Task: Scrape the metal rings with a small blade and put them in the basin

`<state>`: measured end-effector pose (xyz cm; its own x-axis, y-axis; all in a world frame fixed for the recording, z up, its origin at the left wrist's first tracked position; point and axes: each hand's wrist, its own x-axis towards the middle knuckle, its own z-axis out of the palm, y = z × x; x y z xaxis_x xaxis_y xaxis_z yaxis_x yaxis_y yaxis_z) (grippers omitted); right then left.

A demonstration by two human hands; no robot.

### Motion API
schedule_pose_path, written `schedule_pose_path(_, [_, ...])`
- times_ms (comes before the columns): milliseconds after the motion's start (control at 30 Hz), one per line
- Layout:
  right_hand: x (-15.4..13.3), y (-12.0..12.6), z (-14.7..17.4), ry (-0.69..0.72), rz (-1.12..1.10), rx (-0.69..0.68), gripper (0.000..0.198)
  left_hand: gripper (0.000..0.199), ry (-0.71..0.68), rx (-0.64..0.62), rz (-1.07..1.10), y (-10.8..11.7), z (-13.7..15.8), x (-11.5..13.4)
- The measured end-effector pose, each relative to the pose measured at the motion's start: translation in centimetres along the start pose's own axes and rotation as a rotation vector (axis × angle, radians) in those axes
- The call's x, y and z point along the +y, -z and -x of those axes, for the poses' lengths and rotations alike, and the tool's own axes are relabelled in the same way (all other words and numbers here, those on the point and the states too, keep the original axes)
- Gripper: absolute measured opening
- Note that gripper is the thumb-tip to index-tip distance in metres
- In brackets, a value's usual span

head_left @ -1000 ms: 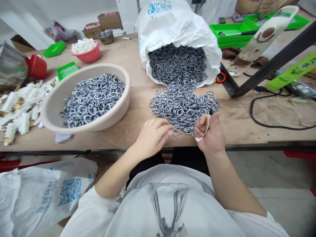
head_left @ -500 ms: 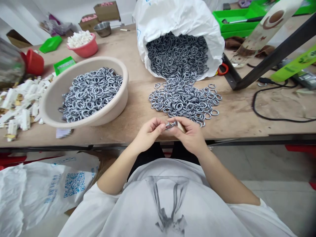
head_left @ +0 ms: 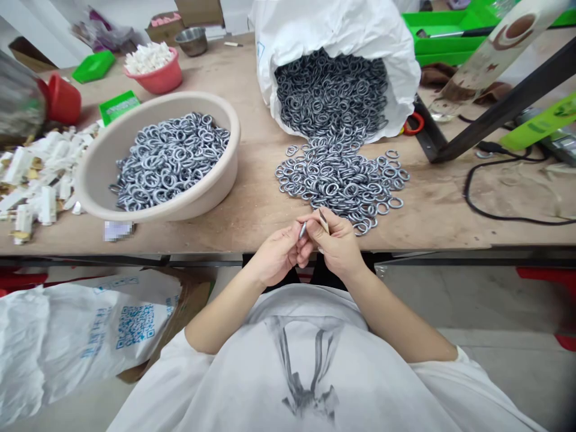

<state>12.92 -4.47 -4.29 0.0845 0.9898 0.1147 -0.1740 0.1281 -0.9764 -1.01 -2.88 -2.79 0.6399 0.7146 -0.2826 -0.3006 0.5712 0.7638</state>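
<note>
At the table's front edge, my left hand (head_left: 281, 255) is closed on a grey ring (head_left: 303, 230), which stands edge-on between thumb and fingers. Close against it is my right hand (head_left: 339, 243), wrapped round a small knife (head_left: 324, 223) with a dark pointed blade and a pale handle. The right fingertips are near the ring; whether they touch it I cannot tell. Just beyond both hands lies a loose pile of grey rings (head_left: 342, 180), spilling from a white sack (head_left: 333, 27) on its side. To the left, a beige basin (head_left: 234, 156) holds many more rings.
White plastic pieces (head_left: 47, 204) lie heaped at far left. Behind the basin are a red bowl (head_left: 155, 81) of white parts and a metal bowl (head_left: 191, 42). On the right stand a black metal bar (head_left: 499, 108), a cable (head_left: 468, 186) and green trays (head_left: 443, 57).
My hands have come closer together and turned; the ring now shows edge-on. The knife's dark tip now points up between my right fingers. The view has shifted slightly.
</note>
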Motion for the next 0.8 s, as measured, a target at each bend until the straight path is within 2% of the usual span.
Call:
schedule_pose_path(67, [-0.3,0.2,0.0,0.116,0.138,0.017,0.032,0.049,-0.039,0.032,-0.006,-0.3,0.2,-0.1])
schedule_pose_path(133, [-0.8,0.5,0.1,0.171,0.230,-0.023,0.033,0.051,-0.068,0.039,-0.023,-0.3,0.3,-0.2])
schedule_pose_path(233, [-1.2,0.6,0.1,0.142,0.270,-0.094,0.035,0.051,-0.086,0.044,-0.005,-0.2,0.2,-0.5])
schedule_pose_path(300, [-1.3,0.6,0.1,0.131,0.318,-0.081,0.035,0.048,-0.106,0.076,0.008,-0.1,0.1,-0.7])
schedule_pose_path(467, [-1.5,0.7,0.0,0.222,0.482,-0.075,0.030,0.047,-0.139,0.159,0.016,-0.4,0.3,-0.8])
schedule_pose_path(533, [-1.5,0.9,0.1,0.243,0.517,-0.072,0.035,0.050,-0.143,0.173,0.037,-0.6,0.4,-0.6])
schedule_pose_path(800, [-2.1,0.3,1.3,0.407,0.979,-0.144,0.046,0.051,-0.153,0.298,0.148,-1.1,0.4,-0.6])
